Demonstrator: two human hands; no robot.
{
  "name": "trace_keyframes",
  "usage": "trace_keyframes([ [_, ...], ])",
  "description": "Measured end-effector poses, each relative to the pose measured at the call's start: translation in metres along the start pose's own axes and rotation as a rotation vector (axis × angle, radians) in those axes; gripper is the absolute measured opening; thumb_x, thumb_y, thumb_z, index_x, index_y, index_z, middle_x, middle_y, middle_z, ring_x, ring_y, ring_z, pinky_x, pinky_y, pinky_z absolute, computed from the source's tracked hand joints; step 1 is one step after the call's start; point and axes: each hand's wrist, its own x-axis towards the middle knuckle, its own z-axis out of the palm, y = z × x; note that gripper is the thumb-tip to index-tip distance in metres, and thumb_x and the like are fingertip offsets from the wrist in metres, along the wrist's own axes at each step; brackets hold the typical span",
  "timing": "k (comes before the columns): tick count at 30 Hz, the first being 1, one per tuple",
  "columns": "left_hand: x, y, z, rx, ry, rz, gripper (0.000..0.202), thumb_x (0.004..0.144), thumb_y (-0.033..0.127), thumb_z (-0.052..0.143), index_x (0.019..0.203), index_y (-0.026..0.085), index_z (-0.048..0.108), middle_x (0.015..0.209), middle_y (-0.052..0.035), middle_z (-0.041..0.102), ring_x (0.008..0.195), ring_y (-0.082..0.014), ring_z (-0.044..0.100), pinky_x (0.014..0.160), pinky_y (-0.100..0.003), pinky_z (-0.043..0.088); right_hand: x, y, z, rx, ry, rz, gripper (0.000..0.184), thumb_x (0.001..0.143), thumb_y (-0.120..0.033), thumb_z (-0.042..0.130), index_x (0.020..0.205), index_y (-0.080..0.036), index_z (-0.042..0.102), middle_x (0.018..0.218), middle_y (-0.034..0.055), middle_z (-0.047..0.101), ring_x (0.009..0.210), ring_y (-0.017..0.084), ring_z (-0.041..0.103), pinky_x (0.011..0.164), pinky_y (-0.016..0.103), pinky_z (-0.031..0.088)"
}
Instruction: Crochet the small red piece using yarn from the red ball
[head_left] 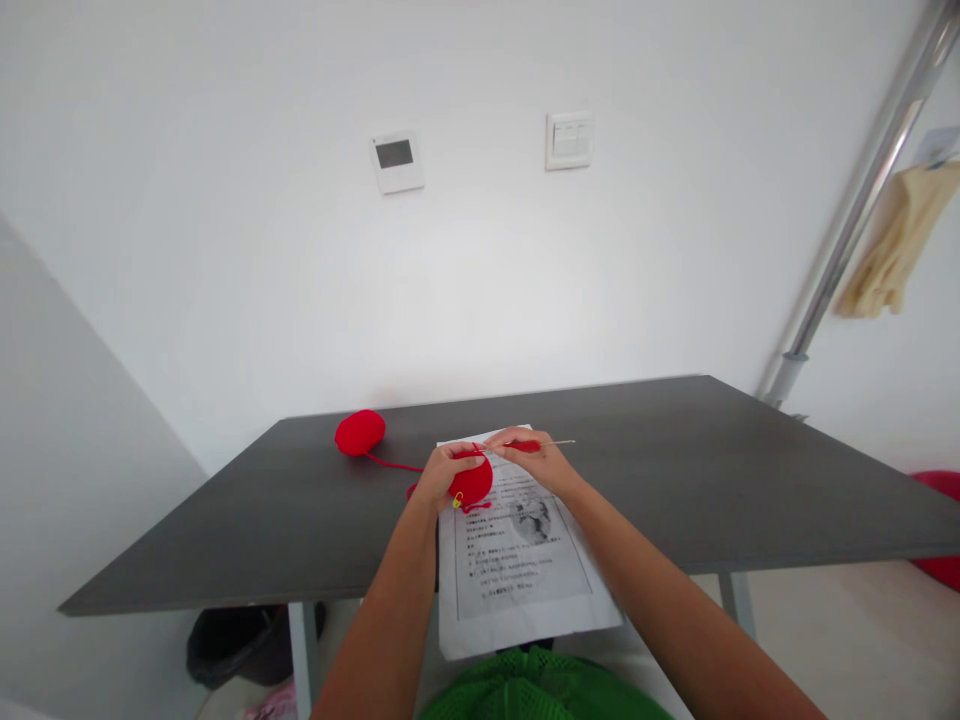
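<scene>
My left hand (442,472) is closed on a round red crocheted piece (472,482) with a small yellow stitch marker (457,499) hanging from it. My right hand (534,458) pinches a crochet hook (541,444) with a red handle; its thin metal shaft points right. A red strand runs left from the piece to a red yarn ball (360,432) lying on the dark grey table (675,480). Both hands hover over a printed paper sheet (517,570) that overhangs the table's near edge.
A white wall stands behind the table with a small panel (396,160) and a light switch (568,140). A metal pole (855,220) and hanging beige gloves (896,245) are at right. Green mesh (540,690) lies below; a black bag (240,645) sits under the table.
</scene>
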Motion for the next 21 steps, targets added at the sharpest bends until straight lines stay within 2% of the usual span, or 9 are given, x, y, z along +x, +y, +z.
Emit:
trace_keyframes([
  [4,0.0020,-0.0024,0.0012,0.002,-0.012,0.015,0.027,0.047,0.019,0.078,0.071,0.013,0.067,0.060,-0.0027,0.066,0.052,-0.0126,0.058,0.052,-0.023,0.042,-0.0010,0.0029,0.0019,-0.106,-0.064,-0.010,0.017,0.080,-0.032,0.059,0.087,-0.021,0.071,0.091,0.0054,0.068,0.089,0.020,0.061,0.085,0.035,0.045],
  [10,0.0032,-0.0040,0.0018,0.025,0.004,0.047,0.021,0.051,0.021,0.075,0.071,0.014,0.069,0.060,-0.0025,0.066,0.052,-0.0126,0.057,0.053,-0.024,0.040,-0.0007,0.0006,0.0002,-0.114,-0.036,0.032,0.022,0.081,-0.036,0.058,0.089,-0.020,0.070,0.085,0.0047,0.068,0.084,0.020,0.061,0.079,0.033,0.046],
  [15,0.0021,-0.0025,0.0029,0.105,0.037,0.127,0.017,0.053,0.019,0.072,0.069,0.015,0.069,0.065,-0.0028,0.068,0.057,-0.0142,0.058,0.060,-0.025,0.043,0.0011,-0.0032,-0.0020,-0.037,-0.012,0.075,0.021,0.079,-0.038,0.059,0.083,-0.020,0.070,0.080,0.0037,0.066,0.079,0.018,0.060,0.075,0.031,0.047],
  [21,0.0040,-0.0055,0.0022,0.071,0.056,0.145,0.027,0.053,0.023,0.074,0.078,0.014,0.069,0.071,-0.0047,0.069,0.061,-0.0161,0.060,0.062,-0.027,0.044,0.0012,0.0052,-0.0059,0.106,-0.017,0.121,0.024,0.079,-0.039,0.059,0.087,-0.018,0.068,0.083,0.0046,0.067,0.082,0.017,0.061,0.079,0.033,0.048],
])
